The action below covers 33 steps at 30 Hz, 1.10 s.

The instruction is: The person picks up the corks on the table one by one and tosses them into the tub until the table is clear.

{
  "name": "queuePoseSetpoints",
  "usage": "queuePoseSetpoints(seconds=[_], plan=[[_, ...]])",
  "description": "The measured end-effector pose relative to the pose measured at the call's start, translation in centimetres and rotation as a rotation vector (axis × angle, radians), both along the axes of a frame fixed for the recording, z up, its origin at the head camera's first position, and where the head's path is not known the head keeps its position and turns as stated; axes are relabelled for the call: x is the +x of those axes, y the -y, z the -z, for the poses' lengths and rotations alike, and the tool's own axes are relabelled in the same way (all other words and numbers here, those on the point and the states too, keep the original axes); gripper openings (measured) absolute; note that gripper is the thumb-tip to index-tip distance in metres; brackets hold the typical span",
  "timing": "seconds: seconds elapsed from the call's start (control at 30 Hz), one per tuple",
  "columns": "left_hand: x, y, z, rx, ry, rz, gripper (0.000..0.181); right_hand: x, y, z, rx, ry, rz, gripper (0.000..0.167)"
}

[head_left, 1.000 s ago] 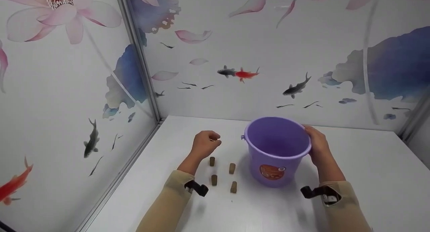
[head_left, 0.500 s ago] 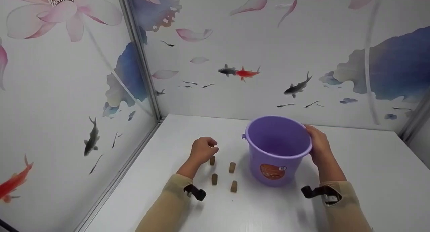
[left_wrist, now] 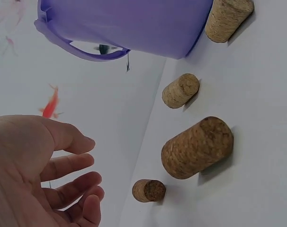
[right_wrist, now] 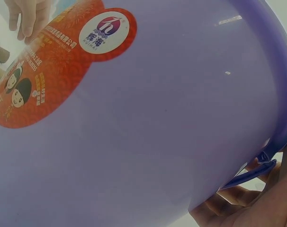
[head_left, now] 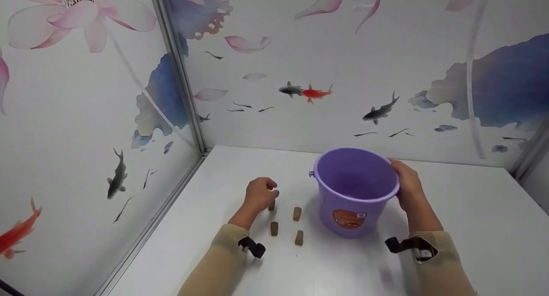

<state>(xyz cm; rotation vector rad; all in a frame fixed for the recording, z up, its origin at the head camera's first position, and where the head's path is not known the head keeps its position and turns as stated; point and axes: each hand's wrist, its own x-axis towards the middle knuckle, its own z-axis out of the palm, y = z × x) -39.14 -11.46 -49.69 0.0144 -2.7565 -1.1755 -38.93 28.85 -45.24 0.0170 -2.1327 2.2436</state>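
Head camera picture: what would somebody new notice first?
Probably the big purple bucket on the white table, held by the right hand. Next, maybe the four small corks left of the bucket, near the left hand. Behind, a bright red fish decorates the back wall.

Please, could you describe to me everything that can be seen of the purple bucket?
The purple bucket looks like smooth plastic, round, narrowing toward its base, with a thick rim. An orange-red sticker with a white logo patch marks its front. The left wrist view shows a purple handle at its side. It stands upright, mouth up, on the white table, to the right of the small corks. The right hand grips it at the rim. Part of its inside is hidden.
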Motion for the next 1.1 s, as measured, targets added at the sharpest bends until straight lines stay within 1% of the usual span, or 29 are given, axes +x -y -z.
queuePoseSetpoints(seconds=[0.13,0.27,0.37,0.43,0.6,0.83,0.97,1.1], plan=[[-0.2,0.0,0.3,-0.016,-0.006,0.004,0.019,-0.1,0.0,0.0,0.019,0.012,-0.005,0.048],[-0.4,0.1,1.0,-0.020,0.014,0.000,0.019,0.0,0.1,0.1,0.037,0.027,-0.003,0.053],[-0.3,0.3,1.6,-0.018,0.030,0.002,0.019,0.1,0.3,0.2,0.045,0.022,0.003,0.053],[-0.3,0.4,1.8,-0.020,0.035,0.004,0.019,0.1,0.4,0.2,0.044,0.012,0.002,0.052],[-0.4,0.6,1.8,-0.020,0.046,0.006,0.020,0.2,0.4,0.1,0.023,-0.010,0.000,0.046],[-0.7,0.7,1.9,-0.028,0.048,0.012,0.022,0.2,0.2,0.0,0.023,-0.010,0.001,0.050],[-0.8,0.7,2.1,-0.022,0.062,0.025,0.023,0.1,0.1,0.1,0.012,-0.006,0.008,0.046],[-1.0,0.8,2.6,-0.020,0.054,0.046,0.023,0.0,0.0,0.1,0.024,0.003,0.012,0.047]])
